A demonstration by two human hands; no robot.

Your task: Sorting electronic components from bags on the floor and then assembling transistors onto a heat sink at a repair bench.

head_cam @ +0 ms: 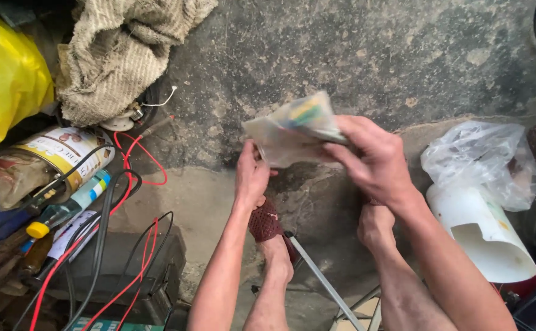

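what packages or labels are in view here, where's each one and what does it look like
Clear plastic packet: held up by the left hand and right hand, crumpled, yellow and green inside.
Labelled tin can: left, on its side, cream and yellow label.
Tube: below the can, teal label, yellow cap.
Clear plastic bag: right, over a white roll.

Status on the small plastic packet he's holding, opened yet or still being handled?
Done: the small clear plastic packet is off the floor, held up over the concrete floor. In hand: left hand grips its lower left edge, right hand pinches the right side. Left: whether it is opened cannot be told; nothing taken out shows.
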